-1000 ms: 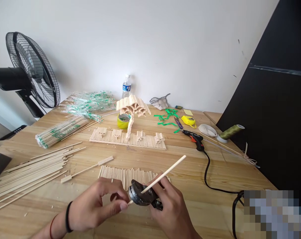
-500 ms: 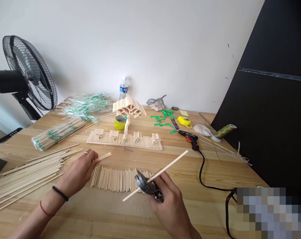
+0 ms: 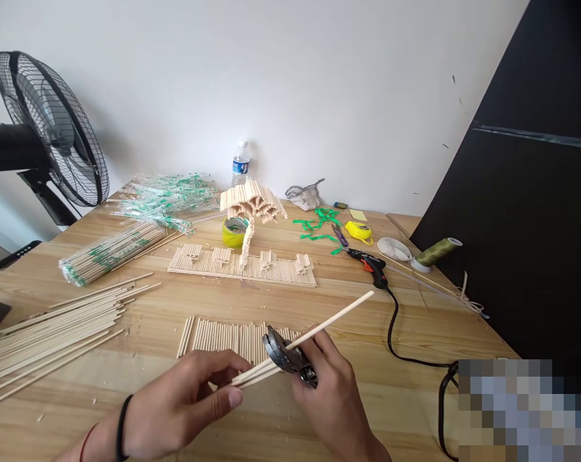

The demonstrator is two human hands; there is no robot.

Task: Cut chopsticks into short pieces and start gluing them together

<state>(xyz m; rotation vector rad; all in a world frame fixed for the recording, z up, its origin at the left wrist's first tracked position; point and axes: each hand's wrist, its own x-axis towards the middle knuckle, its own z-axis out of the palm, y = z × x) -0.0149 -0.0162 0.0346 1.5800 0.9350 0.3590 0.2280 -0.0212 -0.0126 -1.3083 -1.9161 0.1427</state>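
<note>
My right hand (image 3: 336, 385) is closed around dark metal pliers (image 3: 279, 351), and a long round wooden stick (image 3: 343, 312) runs slantwise through their jaws. My left hand (image 3: 189, 394) pinches a few thin wooden sticks (image 3: 254, 375) between thumb and fingers, close against the lower end of the long stick. Behind both hands lies a row of short cut sticks (image 3: 227, 340), partly hidden by them. Further back stands a tree-shaped model (image 3: 247, 240) built of sticks, on a flat stick base (image 3: 206, 271) with several small stick pieces on it.
Long loose sticks (image 3: 64, 327) lie at left, near a plastic-wrapped bundle (image 3: 112, 251). A fan (image 3: 54, 128) stands beyond. At right are a glue gun (image 3: 367, 264) with its black cord (image 3: 394, 333), a yellow tape measure (image 3: 358, 231) and a green thread spool (image 3: 437, 252). A bottle (image 3: 240, 163) stands by the wall.
My left hand has moved right and toward me, from the left end of the row to the pliers, bringing its sticks beside the long stick. My right hand has barely moved.
</note>
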